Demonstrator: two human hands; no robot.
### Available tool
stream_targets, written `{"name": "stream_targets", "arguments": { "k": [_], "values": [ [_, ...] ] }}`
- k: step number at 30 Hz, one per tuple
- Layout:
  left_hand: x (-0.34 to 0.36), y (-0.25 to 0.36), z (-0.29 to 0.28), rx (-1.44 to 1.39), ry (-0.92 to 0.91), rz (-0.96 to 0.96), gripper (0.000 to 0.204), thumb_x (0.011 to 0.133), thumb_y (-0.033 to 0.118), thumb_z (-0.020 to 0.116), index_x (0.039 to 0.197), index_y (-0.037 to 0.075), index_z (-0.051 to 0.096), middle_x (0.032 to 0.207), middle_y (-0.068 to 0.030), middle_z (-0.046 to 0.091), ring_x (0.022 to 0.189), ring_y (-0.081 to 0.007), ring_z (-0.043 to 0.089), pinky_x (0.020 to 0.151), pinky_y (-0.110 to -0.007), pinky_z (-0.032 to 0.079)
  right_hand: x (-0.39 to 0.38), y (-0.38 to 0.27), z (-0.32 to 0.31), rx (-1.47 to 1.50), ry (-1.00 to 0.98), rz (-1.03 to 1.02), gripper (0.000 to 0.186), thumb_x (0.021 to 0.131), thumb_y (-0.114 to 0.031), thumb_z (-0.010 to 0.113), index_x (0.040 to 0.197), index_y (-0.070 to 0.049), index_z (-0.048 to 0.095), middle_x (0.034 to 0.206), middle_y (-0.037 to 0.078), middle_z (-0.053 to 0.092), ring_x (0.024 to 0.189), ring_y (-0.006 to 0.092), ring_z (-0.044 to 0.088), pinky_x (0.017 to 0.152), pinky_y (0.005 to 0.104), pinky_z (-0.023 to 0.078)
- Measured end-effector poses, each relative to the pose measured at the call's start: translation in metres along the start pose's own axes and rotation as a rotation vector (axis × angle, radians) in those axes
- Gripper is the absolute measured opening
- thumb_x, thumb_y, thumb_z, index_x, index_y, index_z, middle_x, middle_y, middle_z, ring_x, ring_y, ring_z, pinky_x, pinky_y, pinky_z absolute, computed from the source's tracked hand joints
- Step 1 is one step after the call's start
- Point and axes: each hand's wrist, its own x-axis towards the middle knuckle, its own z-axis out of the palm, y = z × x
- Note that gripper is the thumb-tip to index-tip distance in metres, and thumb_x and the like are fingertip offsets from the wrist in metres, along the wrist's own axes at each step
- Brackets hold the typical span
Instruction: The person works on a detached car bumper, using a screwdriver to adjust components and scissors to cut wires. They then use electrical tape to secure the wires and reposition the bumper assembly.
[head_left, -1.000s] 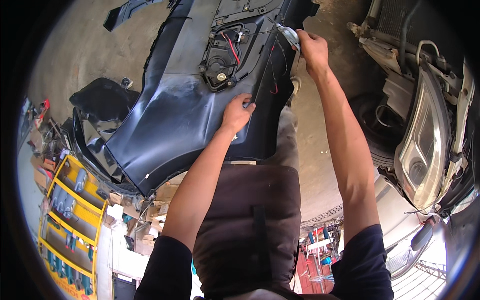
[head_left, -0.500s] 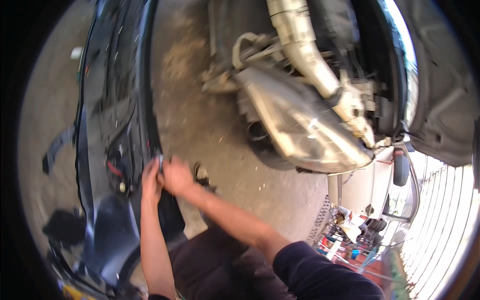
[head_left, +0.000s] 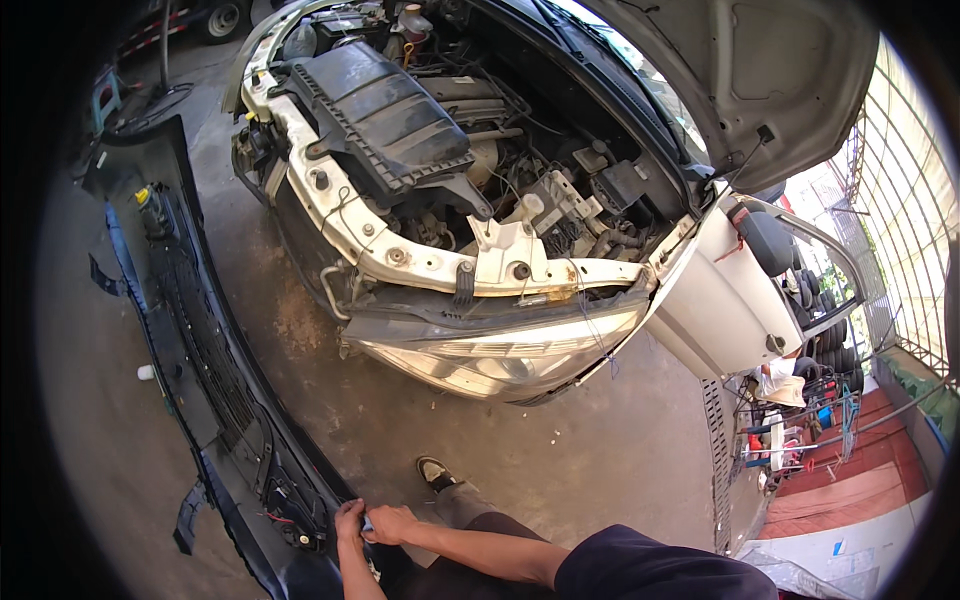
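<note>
A long black bumper cover [head_left: 215,330] lies on the floor along my left side, its inner face up. At its near part, by the edge, my two hands are close together. My left hand [head_left: 349,522] has its fingers closed, with what they grip hidden. Fingers of my right hand [head_left: 390,524] are curled round a small pale-blue object [head_left: 368,523], too small to name. Beside the hands, a black lamp unit [head_left: 298,520] with a red wire sits in the cover.
Ahead stands a white car with its hood [head_left: 770,80] raised, the engine bay showing and a headlight [head_left: 500,350] facing me. An open car door [head_left: 730,290] is at the right, beyond a floor grate [head_left: 714,450]. My shoe [head_left: 436,472] is on the concrete near my hands.
My view has swung up toward the car, so the hands now appear lower in the picture. They stay together at the bumper cover's edge.
</note>
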Motion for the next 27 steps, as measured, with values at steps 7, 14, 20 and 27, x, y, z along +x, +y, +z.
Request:
{"name": "stream_targets", "arguments": {
  "k": [7,14,20,27],
  "values": [
    [0.015,-0.024,-0.052,0.153,0.431,0.335,0.023,0.095,0.024,0.064,0.083,0.005,0.067,0.066,-0.0009,0.06,0.06,-0.013,0.057,0.049,-0.033,0.043,-0.019,0.008,0.025,-0.027,-0.187,0.04,0.053,0.082,-0.043,0.067,0.108,0.002,0.063,0.11,0.025,0.067,0.108,0.0404,0.063,0.088,0.0505,0.052],
    [-0.079,0.06,-0.061,-0.384,0.141,0.077,0.024,0.1,0.029,0.056,0.099,0.006,0.062,0.065,-0.0005,0.052,0.054,-0.0152,0.052,0.049,-0.03,0.044,-0.049,0.074,0.088,0.465,-0.24,0.018,0.038,0.08,-0.037,0.071,0.089,0.0,0.073,0.073,0.008,0.068,0.066,0.0167,0.064,0.06,0.0335,0.048],
    [-0.14,0.023,-0.052,-0.254,0.121,0.079,0.018,0.099,0.015,0.053,0.109,0.003,0.062,0.08,-0.0056,0.063,0.068,-0.0157,0.062,0.065,-0.031,0.054,-0.048,0.061,0.07,0.763,0.114,0.169,0.034,0.085,-0.019,0.071,0.11,0.003,0.07,0.09,0.006,0.069,0.078,0.0115,0.06,0.07,0.0275,0.049],
    [-0.158,-0.056,-0.048,-0.323,0.24,0.106,0.022,0.092,-0.001,0.051,0.11,-0.002,0.063,0.082,-0.0057,0.062,0.068,-0.0138,0.06,0.065,-0.03,0.054,0.061,0.022,0.04,0.3,0.3,-0.108,0.028,0.083,-0.021,0.071,0.099,0.003,0.072,0.08,0.008,0.07,0.074,0.0134,0.062,0.068,0.0307,0.05]
  ]
}}
